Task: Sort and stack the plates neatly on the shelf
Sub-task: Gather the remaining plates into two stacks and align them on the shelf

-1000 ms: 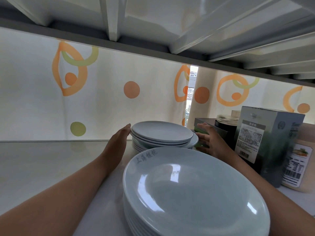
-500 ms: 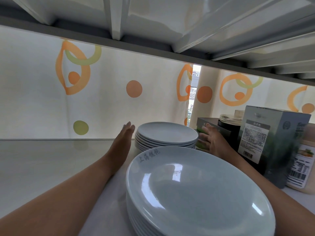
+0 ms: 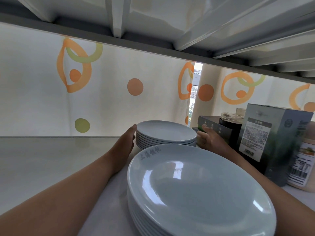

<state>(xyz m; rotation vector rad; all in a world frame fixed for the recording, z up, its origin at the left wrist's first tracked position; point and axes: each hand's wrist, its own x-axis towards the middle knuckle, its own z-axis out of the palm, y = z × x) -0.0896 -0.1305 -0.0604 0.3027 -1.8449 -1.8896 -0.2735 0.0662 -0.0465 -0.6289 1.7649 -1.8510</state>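
- Your left hand (image 3: 127, 142) lies on its edge on the shelf (image 3: 42, 160), fingers straight and together, pressed flat against the left side of the far stack of plates (image 3: 166, 133). It holds nothing.
- Your right hand (image 3: 209, 140) is at the right side of that same stack, in the gap between the plates and a dark box (image 3: 215, 124). Its fingers are loosely extended and apart, curled round nothing. The hand is blurred, so you cannot tell whether it touches the rims.
- The far stack is several small pale plates, rims lined up evenly, standing at the back of the shelf in front of the curtain (image 3: 110, 99).
- The near stack of plates (image 3: 196, 189) is wider and stands just in front of the far one, between your two forearms. Its top plate carries grey lettering near the back rim.
- To the right of your right arm stand a lidded dark jar (image 3: 232, 122), a tall grey-green carton (image 3: 274, 143) with a barcode label, and a labelled bottle (image 3: 302, 166) at the picture's edge.
- The curtain is cream with orange rings and orange and green dots, and has a narrow gap behind the dark box.
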